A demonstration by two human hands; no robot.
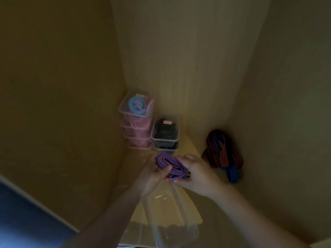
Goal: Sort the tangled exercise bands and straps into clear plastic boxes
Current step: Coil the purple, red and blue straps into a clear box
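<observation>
Purple band point(171, 166), folded, held between left hand point(152, 178) and right hand point(198, 176).

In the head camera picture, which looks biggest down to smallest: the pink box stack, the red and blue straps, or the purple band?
1. Pink box stack and red and blue straps: they look about alike, so tied.
2. Purple band: smallest, even though it is held nearer the camera.

On the wooden shelf point(192, 149), the tall stack of clear plastic boxes holding pink and blue bands point(136, 120) stands at 11 o'clock, with the shorter clear-box stack of black straps point(165, 133) just beside it at 12. The red-and-blue striped bands point(222, 154) lie at 2 o'clock. The folded purple band point(170, 165) is central, above the open clear plastic box point(172, 221) at 6.
</observation>
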